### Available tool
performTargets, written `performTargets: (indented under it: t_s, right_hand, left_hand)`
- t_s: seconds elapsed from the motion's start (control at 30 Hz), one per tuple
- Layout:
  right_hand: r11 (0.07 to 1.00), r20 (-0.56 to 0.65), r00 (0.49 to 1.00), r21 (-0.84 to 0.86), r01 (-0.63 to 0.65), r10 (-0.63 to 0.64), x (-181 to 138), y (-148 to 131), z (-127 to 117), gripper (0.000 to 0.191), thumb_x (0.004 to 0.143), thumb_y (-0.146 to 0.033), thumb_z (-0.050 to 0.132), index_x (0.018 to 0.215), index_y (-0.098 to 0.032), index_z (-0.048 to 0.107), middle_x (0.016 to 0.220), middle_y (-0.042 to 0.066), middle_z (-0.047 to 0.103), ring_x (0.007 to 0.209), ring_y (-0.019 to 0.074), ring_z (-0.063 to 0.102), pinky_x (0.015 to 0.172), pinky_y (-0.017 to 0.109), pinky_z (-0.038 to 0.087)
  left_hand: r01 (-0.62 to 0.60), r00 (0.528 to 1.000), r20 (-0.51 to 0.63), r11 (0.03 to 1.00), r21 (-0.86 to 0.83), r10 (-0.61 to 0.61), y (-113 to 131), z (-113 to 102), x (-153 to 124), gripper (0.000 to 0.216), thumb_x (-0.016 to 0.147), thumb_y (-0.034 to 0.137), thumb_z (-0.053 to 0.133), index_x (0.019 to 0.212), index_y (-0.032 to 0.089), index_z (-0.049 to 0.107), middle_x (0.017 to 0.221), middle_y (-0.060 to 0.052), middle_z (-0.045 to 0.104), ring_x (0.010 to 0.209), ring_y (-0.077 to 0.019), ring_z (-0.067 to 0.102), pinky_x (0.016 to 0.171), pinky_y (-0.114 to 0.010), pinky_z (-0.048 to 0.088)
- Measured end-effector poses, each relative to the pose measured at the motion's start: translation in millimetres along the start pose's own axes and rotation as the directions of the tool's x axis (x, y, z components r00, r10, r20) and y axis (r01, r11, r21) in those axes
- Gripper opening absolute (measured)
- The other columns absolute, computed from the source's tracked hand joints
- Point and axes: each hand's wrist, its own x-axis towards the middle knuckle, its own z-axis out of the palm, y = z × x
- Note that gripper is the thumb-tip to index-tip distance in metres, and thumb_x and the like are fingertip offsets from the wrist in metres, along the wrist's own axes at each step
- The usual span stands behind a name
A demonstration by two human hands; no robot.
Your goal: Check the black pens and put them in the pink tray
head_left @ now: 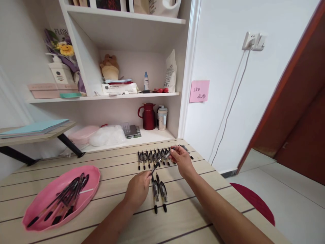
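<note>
My left hand is closed in a pinch on a slim black pen piece, which points up and to the right. Just beyond it, my right hand pinches a clear pen barrel, tilted towards the left hand's piece. Whether the two pieces touch, I cannot tell. Below my hands, two groups of pen parts lie side by side on the slatted table. Behind my hands runs a row of several similar sets of pen parts, partly covered by my right hand.
A pink oval tray with several black pen parts stands on the left. Behind the table, a white shelf holds a red jug and a light cup. A raised stand occupies the left back corner.
</note>
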Motion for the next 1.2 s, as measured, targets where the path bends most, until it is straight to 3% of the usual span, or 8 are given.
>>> performTargets:
  t_s: [0.23,0.57,1.0,1.2]
  right_hand:
    - [1.0,0.098,0.995,0.002,-0.019,0.019,-9.6,5.2,8.7,0.038,0.058,-0.042,0.067,0.082,-0.017,0.052,0.055,-0.005,0.05,0.047,0.0084,0.05,0.041,0.02,0.036]
    - [0.992,0.228,0.969,-0.096,-0.078,0.099,-24.8,17.7,22.0,0.036,0.057,-0.043,0.067,0.077,-0.018,0.049,0.05,-0.006,0.05,0.044,0.0098,0.052,0.038,0.02,0.035]
    - [0.994,0.224,0.972,-0.093,-0.052,0.072,-35.6,12.9,33.7,0.031,0.06,-0.04,0.065,0.077,-0.019,0.049,0.048,-0.008,0.047,0.042,0.0089,0.05,0.038,0.02,0.035]
    - [0.992,0.247,0.967,-0.123,-0.024,0.054,-31.6,14.1,31.2,0.032,0.062,-0.041,0.063,0.08,-0.019,0.048,0.05,-0.006,0.05,0.045,0.0107,0.053,0.04,0.021,0.038]
  left_hand:
    - [-0.03,1.0,-0.009,1.0,-0.004,0.03,0.1,1.3,-1.3,0.032,0.085,0.027,0.031,0.102,0.023,0.058,0.096,-0.004,0.063,0.086,-0.0169,0.056,0.073,-0.026,0.039]
    - [-0.068,0.996,-0.048,0.998,0.011,0.068,-0.7,4.5,-2.6,0.033,0.085,0.024,0.033,0.107,0.024,0.057,0.099,-0.005,0.063,0.089,-0.0175,0.056,0.076,-0.028,0.04]
    - [-0.052,0.993,-0.092,0.975,0.216,0.073,4.0,5.2,-6.2,0.03,0.085,0.022,0.029,0.097,0.019,0.057,0.09,-0.007,0.063,0.082,-0.0183,0.057,0.069,-0.027,0.04]
    - [-0.037,0.997,-0.057,0.98,0.196,0.049,1.1,0.4,-4.0,0.029,0.085,0.026,0.033,0.102,0.021,0.056,0.095,-0.006,0.061,0.086,-0.0172,0.056,0.072,-0.026,0.04]
